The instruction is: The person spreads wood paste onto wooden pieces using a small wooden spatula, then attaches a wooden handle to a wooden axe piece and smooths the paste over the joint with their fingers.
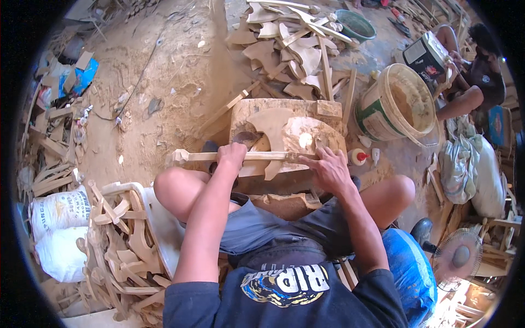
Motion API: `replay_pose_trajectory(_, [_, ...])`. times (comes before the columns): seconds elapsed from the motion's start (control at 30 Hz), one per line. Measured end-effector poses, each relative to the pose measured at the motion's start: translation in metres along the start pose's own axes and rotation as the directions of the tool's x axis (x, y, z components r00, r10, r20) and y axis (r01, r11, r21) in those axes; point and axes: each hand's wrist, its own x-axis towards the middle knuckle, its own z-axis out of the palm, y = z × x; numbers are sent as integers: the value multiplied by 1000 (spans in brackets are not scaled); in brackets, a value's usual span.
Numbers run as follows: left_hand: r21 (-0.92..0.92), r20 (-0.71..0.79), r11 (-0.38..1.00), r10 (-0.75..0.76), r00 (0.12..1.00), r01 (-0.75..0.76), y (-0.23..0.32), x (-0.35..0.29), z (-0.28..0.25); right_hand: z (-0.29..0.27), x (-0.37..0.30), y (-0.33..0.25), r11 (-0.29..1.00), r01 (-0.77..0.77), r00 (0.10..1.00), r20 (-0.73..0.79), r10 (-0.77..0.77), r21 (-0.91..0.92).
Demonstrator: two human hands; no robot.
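Note:
A pale wooden axe point(270, 127) lies across a low wooden work block point(244, 109), its broad flat blade over the block and its long shaft running left to right. My left hand point(232, 157) is wrapped round the shaft, left of the blade. Near the shaft's right end, my right hand point(330, 168) pinches it, thumb and forefinger against the wood. Just beyond my right fingers, the block has a whitish patch point(306, 136). A dark round bowl or hollow point(247, 138) shows partly behind the blade. Right of the block stands a small white bottle with a red cap point(358, 157).
Cut wooden pieces point(298, 54) are heaped beyond the block. A large dusty bucket point(377, 112) stands right, near another person holding a dark container point(424, 60). A crate of wooden parts point(131, 246) sits by my left knee; a fan point(460, 256) stands at lower right.

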Motion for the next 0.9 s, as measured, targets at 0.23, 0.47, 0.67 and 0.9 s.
replay_pose_trajectory(0.23, [-3,11,1000,23,1000,-23,3,0,-7,11,22,-8,992,23,999,-29,-19,120])
replay_pose_trajectory(0.47, [-128,197,987,120,973,-96,6,-3,-41,-6,12,21,521,12,929,-202,309,853])
replay_pose_trajectory(0.67, [-590,-81,784,180,980,-193,13,-15,-80,-70,-24,30,-43,112,900,-83,428,993])
replay_pose_trajectory(0.9, [-755,-381,515,160,910,-407,70,-51,-131,-103,-62,20,2,265,852,-235,468,964])
